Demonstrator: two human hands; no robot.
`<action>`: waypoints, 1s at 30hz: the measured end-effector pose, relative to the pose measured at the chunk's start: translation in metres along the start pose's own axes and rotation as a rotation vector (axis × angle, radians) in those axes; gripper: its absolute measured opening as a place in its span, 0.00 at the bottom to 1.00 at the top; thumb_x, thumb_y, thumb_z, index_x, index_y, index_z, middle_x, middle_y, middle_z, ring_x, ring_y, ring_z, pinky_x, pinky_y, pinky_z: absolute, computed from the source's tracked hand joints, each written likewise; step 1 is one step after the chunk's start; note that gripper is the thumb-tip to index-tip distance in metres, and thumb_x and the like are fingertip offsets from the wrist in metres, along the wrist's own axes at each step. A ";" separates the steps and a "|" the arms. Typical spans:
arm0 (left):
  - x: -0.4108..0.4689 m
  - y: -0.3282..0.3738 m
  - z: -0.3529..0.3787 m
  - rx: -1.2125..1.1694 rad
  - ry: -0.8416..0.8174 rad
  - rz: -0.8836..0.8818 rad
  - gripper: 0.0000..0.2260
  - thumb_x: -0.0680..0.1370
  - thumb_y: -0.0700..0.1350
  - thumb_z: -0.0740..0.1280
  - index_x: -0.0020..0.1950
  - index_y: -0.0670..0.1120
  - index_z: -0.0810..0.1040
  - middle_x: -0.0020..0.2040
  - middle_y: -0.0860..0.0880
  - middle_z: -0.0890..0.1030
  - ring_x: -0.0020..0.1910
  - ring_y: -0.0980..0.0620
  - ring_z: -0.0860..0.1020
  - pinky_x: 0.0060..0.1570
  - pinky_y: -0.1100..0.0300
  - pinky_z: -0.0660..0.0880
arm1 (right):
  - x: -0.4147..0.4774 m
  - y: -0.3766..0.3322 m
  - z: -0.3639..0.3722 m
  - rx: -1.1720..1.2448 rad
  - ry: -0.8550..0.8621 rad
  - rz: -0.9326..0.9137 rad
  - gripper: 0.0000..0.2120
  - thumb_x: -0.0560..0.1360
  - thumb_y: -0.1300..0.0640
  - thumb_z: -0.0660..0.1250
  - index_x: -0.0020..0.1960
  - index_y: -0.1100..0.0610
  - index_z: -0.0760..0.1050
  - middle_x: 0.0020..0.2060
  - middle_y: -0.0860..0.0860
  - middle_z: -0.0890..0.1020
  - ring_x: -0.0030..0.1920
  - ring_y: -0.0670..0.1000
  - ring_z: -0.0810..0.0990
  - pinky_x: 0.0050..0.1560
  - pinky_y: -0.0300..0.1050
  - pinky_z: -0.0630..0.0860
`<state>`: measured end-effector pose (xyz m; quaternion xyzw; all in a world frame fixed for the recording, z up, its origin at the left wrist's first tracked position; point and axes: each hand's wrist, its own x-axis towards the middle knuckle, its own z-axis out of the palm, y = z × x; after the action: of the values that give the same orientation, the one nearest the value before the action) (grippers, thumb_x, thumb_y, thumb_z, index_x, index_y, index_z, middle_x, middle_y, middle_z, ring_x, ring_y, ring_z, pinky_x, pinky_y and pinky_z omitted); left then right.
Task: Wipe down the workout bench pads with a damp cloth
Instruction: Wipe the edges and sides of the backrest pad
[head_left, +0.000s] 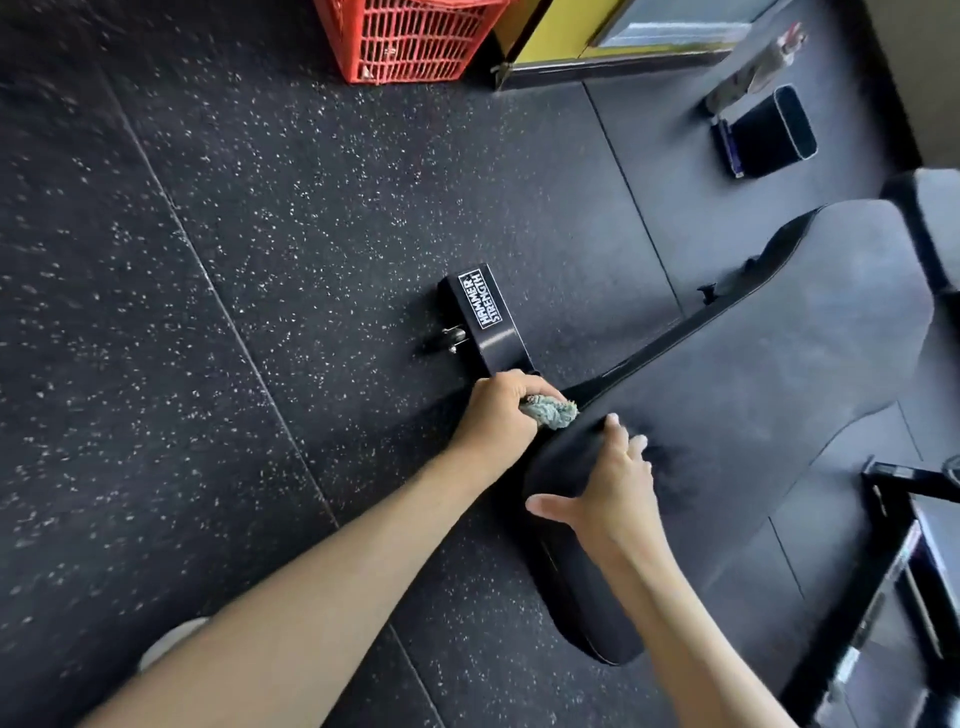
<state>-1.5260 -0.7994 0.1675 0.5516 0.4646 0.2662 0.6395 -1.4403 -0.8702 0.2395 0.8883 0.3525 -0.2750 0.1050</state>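
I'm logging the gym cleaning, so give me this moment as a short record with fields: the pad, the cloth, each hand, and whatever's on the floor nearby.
bench pad: black, cushioned
cloth: grey-green, bunched up, against the pad's edge
left hand: grips the cloth
right hand: fingers spread, resting on the pad
frame foot: black, Hammer Strength label, on the speckled rubber floor
red plastic crate: on the floor, top of view

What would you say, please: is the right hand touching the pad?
Touching. The head view shows the right hand lying open on the pad near its end, with no gap visible beneath it.
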 end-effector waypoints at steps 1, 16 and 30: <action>0.006 0.005 0.004 0.006 -0.004 -0.003 0.20 0.66 0.25 0.60 0.47 0.42 0.85 0.44 0.46 0.83 0.42 0.53 0.77 0.39 0.77 0.66 | 0.001 -0.001 -0.001 0.007 -0.003 0.009 0.58 0.62 0.54 0.81 0.77 0.57 0.45 0.76 0.63 0.48 0.76 0.63 0.49 0.73 0.53 0.56; 0.019 0.012 -0.008 0.020 -0.104 -0.160 0.22 0.67 0.26 0.61 0.46 0.48 0.84 0.45 0.47 0.82 0.47 0.50 0.79 0.49 0.59 0.76 | 0.004 -0.029 -0.014 -0.064 -0.065 0.068 0.49 0.63 0.57 0.80 0.73 0.60 0.51 0.75 0.67 0.49 0.74 0.66 0.51 0.63 0.54 0.69; 0.040 0.031 0.020 0.094 -0.081 -0.181 0.20 0.69 0.27 0.63 0.46 0.50 0.84 0.42 0.48 0.83 0.40 0.54 0.77 0.39 0.68 0.72 | -0.002 0.011 -0.038 -0.069 -0.047 -0.093 0.46 0.74 0.39 0.66 0.78 0.53 0.41 0.77 0.58 0.45 0.76 0.58 0.48 0.69 0.52 0.63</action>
<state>-1.4855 -0.7671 0.1838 0.5469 0.4985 0.1629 0.6526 -1.4187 -0.8646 0.2717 0.8601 0.4001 -0.2880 0.1312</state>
